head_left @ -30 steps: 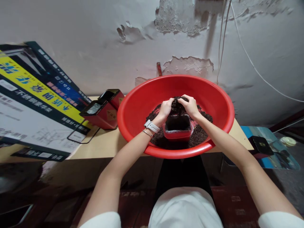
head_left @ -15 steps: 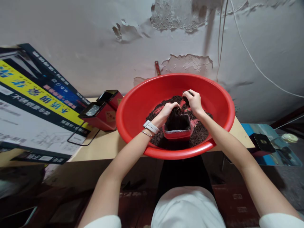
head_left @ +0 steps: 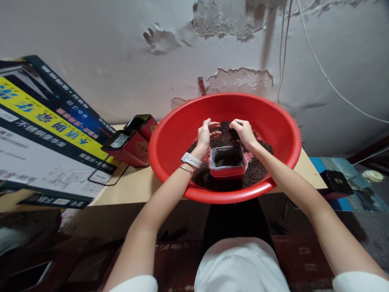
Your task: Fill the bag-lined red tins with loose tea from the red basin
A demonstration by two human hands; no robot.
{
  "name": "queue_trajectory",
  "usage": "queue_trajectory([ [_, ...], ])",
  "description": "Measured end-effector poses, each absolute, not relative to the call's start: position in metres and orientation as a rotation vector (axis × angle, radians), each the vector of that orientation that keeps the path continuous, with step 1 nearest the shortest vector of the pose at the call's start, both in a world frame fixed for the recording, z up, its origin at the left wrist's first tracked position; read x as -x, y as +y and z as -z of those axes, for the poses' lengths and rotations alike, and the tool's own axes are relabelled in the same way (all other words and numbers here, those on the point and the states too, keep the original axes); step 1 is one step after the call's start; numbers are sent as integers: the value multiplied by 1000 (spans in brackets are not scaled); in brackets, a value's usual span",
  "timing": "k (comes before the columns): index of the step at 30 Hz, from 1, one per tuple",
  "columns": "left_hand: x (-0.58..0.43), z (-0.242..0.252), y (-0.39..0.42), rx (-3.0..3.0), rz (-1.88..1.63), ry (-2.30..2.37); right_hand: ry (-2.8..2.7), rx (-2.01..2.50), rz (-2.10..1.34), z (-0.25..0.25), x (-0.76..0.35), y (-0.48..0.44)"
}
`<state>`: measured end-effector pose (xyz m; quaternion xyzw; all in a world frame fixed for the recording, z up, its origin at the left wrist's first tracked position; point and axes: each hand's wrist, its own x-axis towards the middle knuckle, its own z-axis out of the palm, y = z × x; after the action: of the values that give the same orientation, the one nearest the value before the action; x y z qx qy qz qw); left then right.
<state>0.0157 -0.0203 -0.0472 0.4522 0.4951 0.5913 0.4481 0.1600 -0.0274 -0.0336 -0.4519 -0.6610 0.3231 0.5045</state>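
A small red box [head_left: 226, 173] with a clear plastic liner stands upright in a big red basin [head_left: 170, 178], with dark stuff inside it. Loose dark granules, like tea leaves [head_left: 257, 172], cover the basin floor around it. My left hand [head_left: 205, 136], a pale watch on its wrist, is raised at the box's back left with fingers apart and nothing held. Beyond the box's back edge, my right hand [head_left: 243, 132] has its fingers closed round a clump of these granules, and some drop toward the box.
The basin sits on a light wooden table [head_left: 133, 188] against a peeling wall. Left of it are two red and black boxes [head_left: 133, 146], a black wire stand [head_left: 105, 184] and a large printed carton [head_left: 51, 142]. Another dark box [head_left: 336, 182] is on the right.
My left hand, closed on granules over the box before, has opened and moved back and left. My right hand has come left and nearer the box, still holding granules.
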Motion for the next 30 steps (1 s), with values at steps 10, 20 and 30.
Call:
queue_trajectory([
  [10, -14, 43, 0, -1457, -1466, 1359, -1906, 1009, -872, 38, -155, -35],
  [20, 8, 58, 12, -2542, -791, 1707, -2205, 1571, -349, 38, -206, 18],
  [30, 1, 52, 4, -2556, -743, 1665, -2091, 2131, -676, 171, -240, -35],
])
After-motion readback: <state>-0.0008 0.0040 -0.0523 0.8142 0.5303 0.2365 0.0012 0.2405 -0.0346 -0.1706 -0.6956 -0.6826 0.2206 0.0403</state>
